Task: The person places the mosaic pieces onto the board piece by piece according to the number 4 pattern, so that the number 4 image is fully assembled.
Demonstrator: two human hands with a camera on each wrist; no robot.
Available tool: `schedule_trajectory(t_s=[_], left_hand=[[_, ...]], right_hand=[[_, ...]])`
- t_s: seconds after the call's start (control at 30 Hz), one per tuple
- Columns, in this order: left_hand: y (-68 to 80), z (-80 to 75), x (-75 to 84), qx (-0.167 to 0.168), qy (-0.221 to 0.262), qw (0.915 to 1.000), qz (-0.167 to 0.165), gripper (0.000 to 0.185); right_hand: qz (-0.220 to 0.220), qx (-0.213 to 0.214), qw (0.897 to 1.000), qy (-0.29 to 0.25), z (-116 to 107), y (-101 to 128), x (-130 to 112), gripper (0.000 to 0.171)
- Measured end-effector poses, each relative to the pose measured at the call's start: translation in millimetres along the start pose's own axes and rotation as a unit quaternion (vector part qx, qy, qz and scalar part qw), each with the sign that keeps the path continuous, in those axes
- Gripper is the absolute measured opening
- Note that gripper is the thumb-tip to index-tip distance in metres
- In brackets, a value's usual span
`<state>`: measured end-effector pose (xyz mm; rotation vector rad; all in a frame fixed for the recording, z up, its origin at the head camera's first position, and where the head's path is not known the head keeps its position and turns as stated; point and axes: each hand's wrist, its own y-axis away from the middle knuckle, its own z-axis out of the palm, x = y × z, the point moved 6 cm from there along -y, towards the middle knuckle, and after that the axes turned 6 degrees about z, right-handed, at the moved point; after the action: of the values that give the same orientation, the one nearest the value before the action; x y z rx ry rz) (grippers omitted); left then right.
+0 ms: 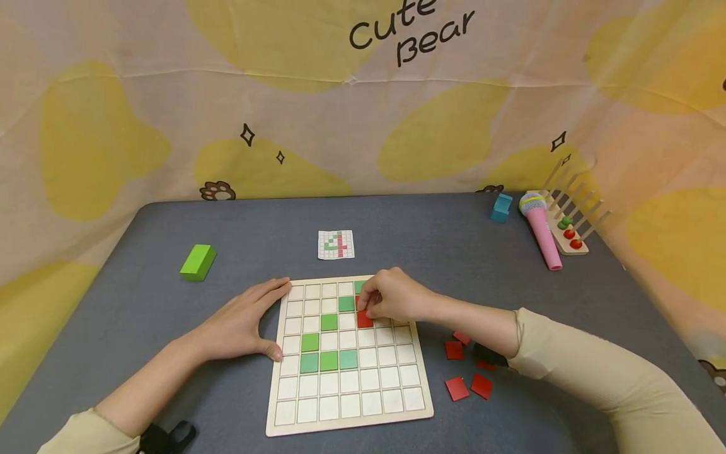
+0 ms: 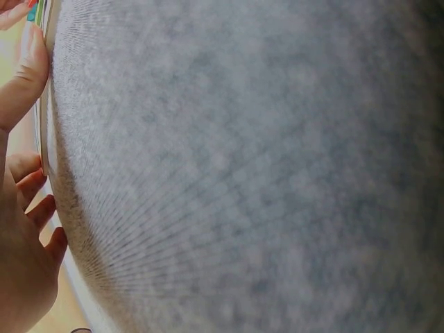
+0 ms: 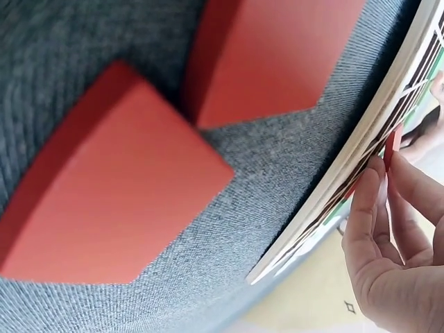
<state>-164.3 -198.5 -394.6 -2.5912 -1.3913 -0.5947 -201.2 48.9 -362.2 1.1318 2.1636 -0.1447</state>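
Observation:
A wooden grid board (image 1: 397,413) lies on the grey table, with several green tiles (image 1: 328,360) and one red tile (image 1: 365,321) set in its squares. My right hand (image 1: 370,304) hovers over the board's upper middle, fingers curled and pinching a second red tile (image 3: 390,144) just above the laid one. Against the board's left edge rests my left hand (image 1: 271,320), flat, with its fingers (image 2: 26,66) straight along the rim. In the right wrist view, loose red tiles (image 3: 114,180) fill the frame beside the board's edge (image 3: 333,187).
More loose red tiles (image 1: 468,386) lie right of the board under my right forearm. A small pattern card (image 1: 336,244) sits behind the board. A green block (image 1: 197,261) is at far left; a blue block (image 1: 501,208), pink toy microphone (image 1: 543,236) and peg rack (image 1: 571,234) at far right.

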Motion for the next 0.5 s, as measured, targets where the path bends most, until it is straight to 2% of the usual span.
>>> schedule_trajectory(t_s=[0.5], left_hand=[[-0.1, 0.6, -0.3, 0.0, 0.0, 1.0, -0.001, 0.124]], right_hand=[[-0.012, 0.014, 1.0, 0.022, -3.2, 1.9, -3.2, 0.013]])
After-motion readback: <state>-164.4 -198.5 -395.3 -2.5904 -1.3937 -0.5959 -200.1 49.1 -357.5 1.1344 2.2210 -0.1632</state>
